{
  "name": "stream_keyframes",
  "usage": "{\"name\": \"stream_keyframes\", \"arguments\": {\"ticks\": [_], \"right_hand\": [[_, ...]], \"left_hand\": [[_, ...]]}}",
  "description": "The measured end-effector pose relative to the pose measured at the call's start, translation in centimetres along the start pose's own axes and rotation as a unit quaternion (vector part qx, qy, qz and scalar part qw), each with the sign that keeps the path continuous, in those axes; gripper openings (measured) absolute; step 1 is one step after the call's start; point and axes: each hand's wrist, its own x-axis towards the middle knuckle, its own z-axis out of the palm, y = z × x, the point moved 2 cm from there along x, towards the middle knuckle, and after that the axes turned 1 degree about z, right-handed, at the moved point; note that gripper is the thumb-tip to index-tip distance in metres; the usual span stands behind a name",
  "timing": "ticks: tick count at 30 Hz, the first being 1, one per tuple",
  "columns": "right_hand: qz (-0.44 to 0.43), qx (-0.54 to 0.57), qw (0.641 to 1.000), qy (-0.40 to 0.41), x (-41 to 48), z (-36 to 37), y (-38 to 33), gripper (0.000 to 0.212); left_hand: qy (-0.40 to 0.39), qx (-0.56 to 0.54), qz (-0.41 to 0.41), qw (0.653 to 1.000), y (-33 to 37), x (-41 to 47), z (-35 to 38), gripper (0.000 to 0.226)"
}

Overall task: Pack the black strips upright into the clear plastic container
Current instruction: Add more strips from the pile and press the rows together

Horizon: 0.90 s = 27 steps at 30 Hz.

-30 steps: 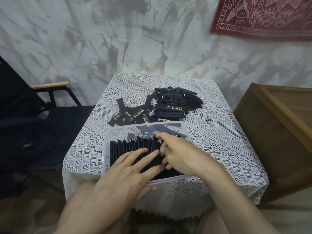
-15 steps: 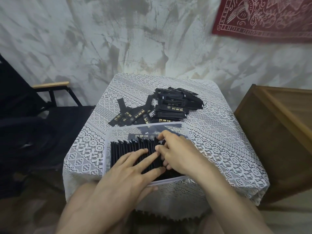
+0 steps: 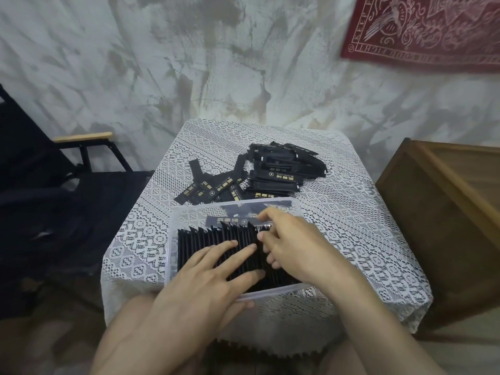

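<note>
Left hand (image 3: 205,277) lies flat, fingers straight, on the upright black strips (image 3: 211,239) in the clear plastic container (image 3: 171,247); right hand (image 3: 295,244), fingers curled, pinches the row's right end.

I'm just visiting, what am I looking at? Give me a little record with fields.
Left hand: flat, straight fingers pressing on the packed strips
Right hand: curled at the row's right end; pinch unclear
Clear plastic container: holds the packed strips upright in a row
Loose strips: piled beyond it on the lace tablecloth
</note>
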Motion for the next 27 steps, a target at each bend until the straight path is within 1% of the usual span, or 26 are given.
{"name": "stream_keyframes", "arguments": {"ticks": [2, 4, 6, 8, 10, 11, 13, 14, 17, 18, 20, 24, 27], "right_hand": [[-0.011, 0.041, 0.999, 0.021, 0.0, -1.4, 0.0, 0.016], [-0.009, 0.113, 0.992, 0.052, 0.5, -3.1, 0.1, 0.010], [-0.009, 0.160, 0.982, 0.097, 1.8, -4.8, 1.0, 0.014], [-0.006, 0.174, 0.975, 0.138, 3.8, -5.9, 2.5, 0.016], [0.004, 0.136, 0.976, 0.168, 6.4, -6.3, 4.3, 0.014], [0.008, 0.104, 0.980, 0.169, 7.8, -6.3, 5.1, 0.011], [0.013, 0.024, 0.990, 0.138, 10.0, -6.1, 6.2, 0.004], [0.013, -0.012, 0.993, 0.114, 11.0, -5.9, 6.4, 0.012], [-0.006, -0.086, 0.996, 0.036, 13.1, -5.1, 6.3, 0.045], [-0.014, -0.109, 0.994, 0.017, 13.5, -4.8, 6.2, 0.053], [-0.031, -0.150, 0.988, -0.003, 14.4, -4.2, 6.2, 0.060], [-0.058, -0.228, 0.972, -0.003, 15.0, -3.3, 6.4, 0.057], [-0.073, -0.238, 0.968, 0.017, 15.2, -3.2, 6.4, 0.048]], "left_hand": [[0.000, -0.004, -0.002, 1.000, 0.0, 0.0, -0.1, 0.046], [-0.002, -0.002, 0.000, 1.000, -0.1, 0.0, -0.3, 0.047], [-0.004, -0.003, -0.001, 1.000, -0.1, -0.1, -0.4, 0.047], [-0.003, -0.004, -0.001, 1.000, -0.1, -0.1, -0.5, 0.048], [-0.005, -0.007, -0.002, 1.000, -0.1, 0.0, -0.6, 0.047], [-0.005, -0.009, -0.003, 1.000, -0.1, 0.0, -0.6, 0.047], [-0.005, -0.018, -0.003, 1.000, -0.2, 0.1, -0.6, 0.046], [-0.005, -0.024, -0.004, 1.000, -0.3, 0.2, -0.6, 0.046], [-0.005, -0.031, -0.005, 0.999, -0.3, 0.3, -0.6, 0.046], [-0.006, -0.033, -0.005, 0.999, -0.3, 0.4, -0.6, 0.045], [-0.004, -0.040, -0.006, 0.999, -0.4, 0.4, -0.7, 0.045], [-0.002, -0.048, -0.006, 0.999, -0.5, 0.4, -0.7, 0.045], [-0.002, -0.051, -0.004, 0.999, -0.5, 0.4, -0.7, 0.045]]}}
